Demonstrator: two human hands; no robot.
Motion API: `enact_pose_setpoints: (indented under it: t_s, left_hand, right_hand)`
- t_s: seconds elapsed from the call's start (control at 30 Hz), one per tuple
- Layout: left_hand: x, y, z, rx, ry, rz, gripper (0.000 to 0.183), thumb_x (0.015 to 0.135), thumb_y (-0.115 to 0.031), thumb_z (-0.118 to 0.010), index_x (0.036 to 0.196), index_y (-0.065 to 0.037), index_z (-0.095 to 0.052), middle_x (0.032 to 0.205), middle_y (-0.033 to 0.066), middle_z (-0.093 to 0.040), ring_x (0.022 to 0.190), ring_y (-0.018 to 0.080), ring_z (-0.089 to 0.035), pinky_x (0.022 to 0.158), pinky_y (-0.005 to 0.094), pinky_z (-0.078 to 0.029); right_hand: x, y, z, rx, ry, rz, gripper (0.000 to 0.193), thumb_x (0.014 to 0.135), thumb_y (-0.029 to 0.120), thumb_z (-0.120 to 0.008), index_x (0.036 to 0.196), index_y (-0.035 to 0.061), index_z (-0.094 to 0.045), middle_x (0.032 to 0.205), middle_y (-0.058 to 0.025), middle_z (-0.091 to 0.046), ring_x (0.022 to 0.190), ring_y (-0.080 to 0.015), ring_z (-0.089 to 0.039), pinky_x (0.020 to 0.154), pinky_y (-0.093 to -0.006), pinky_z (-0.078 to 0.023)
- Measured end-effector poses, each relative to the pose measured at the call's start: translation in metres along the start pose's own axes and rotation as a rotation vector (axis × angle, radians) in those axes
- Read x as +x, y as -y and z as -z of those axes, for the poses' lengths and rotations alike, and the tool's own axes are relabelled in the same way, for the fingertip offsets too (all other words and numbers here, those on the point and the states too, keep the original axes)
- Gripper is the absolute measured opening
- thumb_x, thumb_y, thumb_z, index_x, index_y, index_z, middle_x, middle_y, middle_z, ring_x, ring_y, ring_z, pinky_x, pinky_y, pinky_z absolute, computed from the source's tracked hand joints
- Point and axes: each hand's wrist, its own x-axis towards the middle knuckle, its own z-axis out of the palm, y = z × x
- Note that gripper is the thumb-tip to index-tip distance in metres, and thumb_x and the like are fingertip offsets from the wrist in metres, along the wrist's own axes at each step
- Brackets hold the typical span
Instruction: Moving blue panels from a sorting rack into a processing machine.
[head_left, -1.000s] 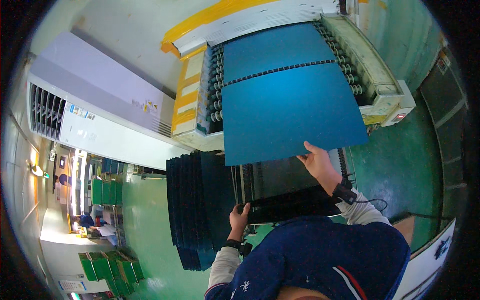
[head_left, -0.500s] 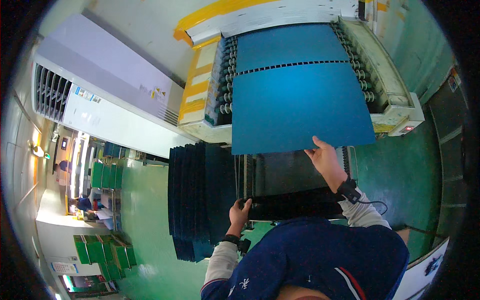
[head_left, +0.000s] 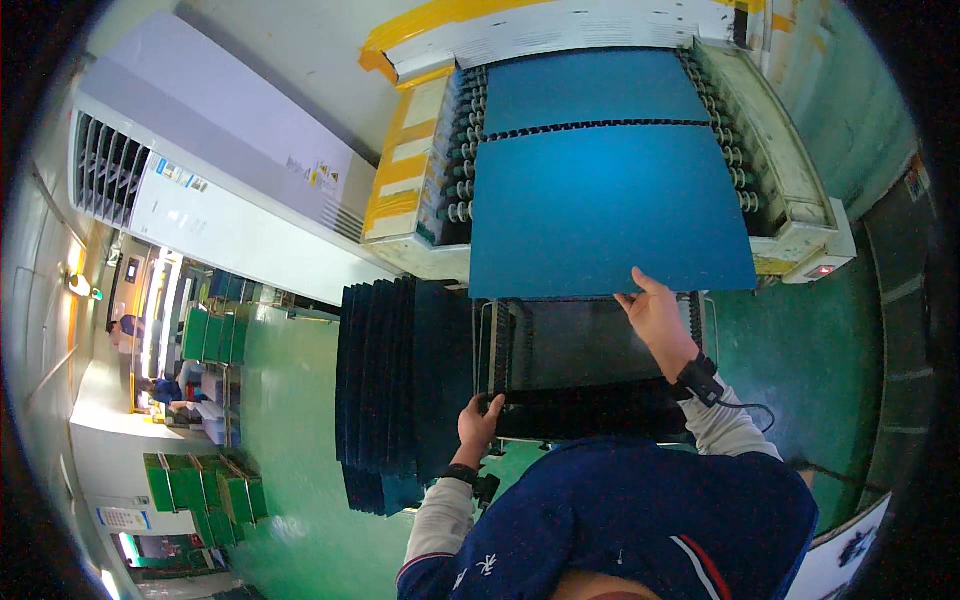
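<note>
right fingers (head_left: 641,281) pinch blue panel (head_left: 610,205); rollers (head_left: 461,211) flank it; dark sheets (head_left: 375,375) stand left.

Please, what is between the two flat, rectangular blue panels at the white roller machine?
In the head view, a narrow strip of small dark segments, perhaps roller parts, shows between the far blue panel and the near blue panel.

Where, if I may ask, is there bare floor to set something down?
Two patches of green floor look bare: one between the dark panels and the green stacks, one right of the rack and roller machine. Between dark panels and rack, near the left hand, it is crowded.
</note>
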Motion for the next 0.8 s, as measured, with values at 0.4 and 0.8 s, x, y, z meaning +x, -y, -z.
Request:
enact_pose_setpoints:
  t_s: [0.4, 0.8]
  left_hand:
    - [-0.008, -0.028, 0.01, 0.034, -0.013, -0.008, 0.066, 0.085, -0.061, -0.068, 0.115, -0.002, -0.07, 0.1, 0.019, -0.074, 0.098, 0.0352, -0.071, 0.086, 0.0424, -0.054]
    - [-0.005, -0.008, 0.003, -0.027, -0.015, -0.031, 0.067, 0.084, -0.062, -0.068, 0.115, -0.002, -0.07, 0.096, 0.0193, -0.074, 0.093, 0.0351, -0.071, 0.082, 0.0431, -0.055]
  right_hand:
    - [0.005, 0.006, -0.007, -0.007, -0.036, 0.018, 0.043, 0.093, 0.013, -0.071, 0.126, -0.0015, -0.048, 0.121, -0.0117, -0.046, 0.112, -0.0271, -0.046, 0.099, -0.0494, -0.047]
    - [0.011, 0.011, -0.01, -0.034, -0.014, 0.003, 0.027, 0.092, 0.012, -0.07, 0.109, 0.0029, -0.051, 0.105, -0.0108, -0.048, 0.091, -0.0258, -0.053, 0.089, -0.0479, -0.055]
